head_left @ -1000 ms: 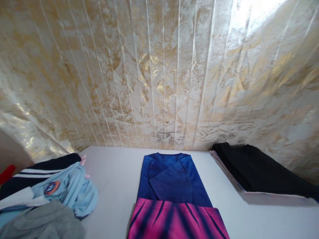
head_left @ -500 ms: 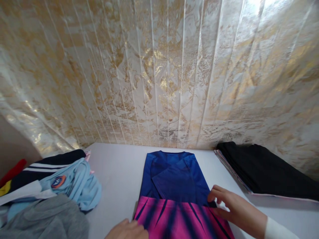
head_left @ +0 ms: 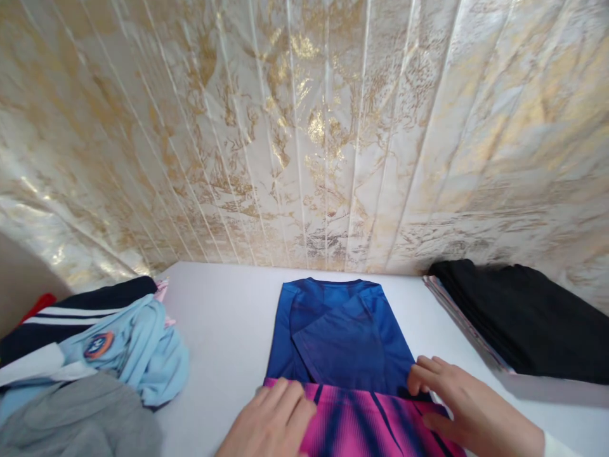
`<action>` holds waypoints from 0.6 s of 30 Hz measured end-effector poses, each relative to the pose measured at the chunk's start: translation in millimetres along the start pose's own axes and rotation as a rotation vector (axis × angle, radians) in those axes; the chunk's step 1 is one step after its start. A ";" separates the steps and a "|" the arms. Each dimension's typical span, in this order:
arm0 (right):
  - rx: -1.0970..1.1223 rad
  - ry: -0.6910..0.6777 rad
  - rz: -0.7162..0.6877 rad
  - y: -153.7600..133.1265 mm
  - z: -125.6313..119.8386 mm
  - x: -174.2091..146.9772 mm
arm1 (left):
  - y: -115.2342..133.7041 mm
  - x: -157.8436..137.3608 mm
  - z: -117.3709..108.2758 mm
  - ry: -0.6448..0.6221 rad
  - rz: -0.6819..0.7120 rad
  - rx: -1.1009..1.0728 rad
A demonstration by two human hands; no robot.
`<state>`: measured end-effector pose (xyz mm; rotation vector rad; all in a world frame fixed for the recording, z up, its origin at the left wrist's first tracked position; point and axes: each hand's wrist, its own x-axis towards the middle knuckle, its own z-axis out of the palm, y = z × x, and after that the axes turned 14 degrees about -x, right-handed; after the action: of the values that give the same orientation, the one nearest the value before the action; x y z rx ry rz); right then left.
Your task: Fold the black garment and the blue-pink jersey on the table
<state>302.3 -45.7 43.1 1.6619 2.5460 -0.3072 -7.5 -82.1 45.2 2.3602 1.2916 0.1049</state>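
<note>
A blue shirt (head_left: pixel 337 336) lies face down on the white table, its sides and a sleeve folded inward and its neckline toward the wall. Its lower part, pink with dark stripes (head_left: pixel 352 422), is doubled up over the blue. My left hand (head_left: pixel 271 419) rests on the left end of this pink fold, fingers stretched forward side by side, thumb hidden. At the right end of the fold, my right hand (head_left: pixel 469 406) has its curled fingers and thumb on the shirt's edge.
To the left is a loose heap with a light blue garment (head_left: pixel 147 355), a grey one (head_left: pixel 80 419) and a dark striped one (head_left: pixel 95 304). Folded clothes with black cloth (head_left: pixel 518 324) on top stand at the right. A gold-patterned covering (head_left: pixel 304 139) hangs behind the white table (head_left: pixel 214 317).
My left hand has come up and forward onto the pink fold's left end. My right hand stays at the fold's right edge. The view has shifted slightly.
</note>
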 end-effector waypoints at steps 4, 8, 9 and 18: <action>-0.028 -0.005 0.031 4.2 0.6 -4.2 | 41.1 56.3 -8.3 -0.013 0.089 -0.190; 0.010 -0.040 -0.066 -0.6 -5.1 -6.5 | 58.9 87.8 -5.6 -0.120 0.061 -0.331; 0.039 -0.041 -0.106 -0.5 -7.7 -7.6 | 60.1 90.1 -5.7 -0.135 0.061 -0.340; 0.077 -0.057 -0.159 0.4 -19.2 -9.4 | 47.9 100.9 -13.3 -0.133 0.069 -0.400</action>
<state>307.2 -49.9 63.5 1.4532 2.6603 -0.4623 82.8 -17.3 62.6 2.0326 1.0179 0.2039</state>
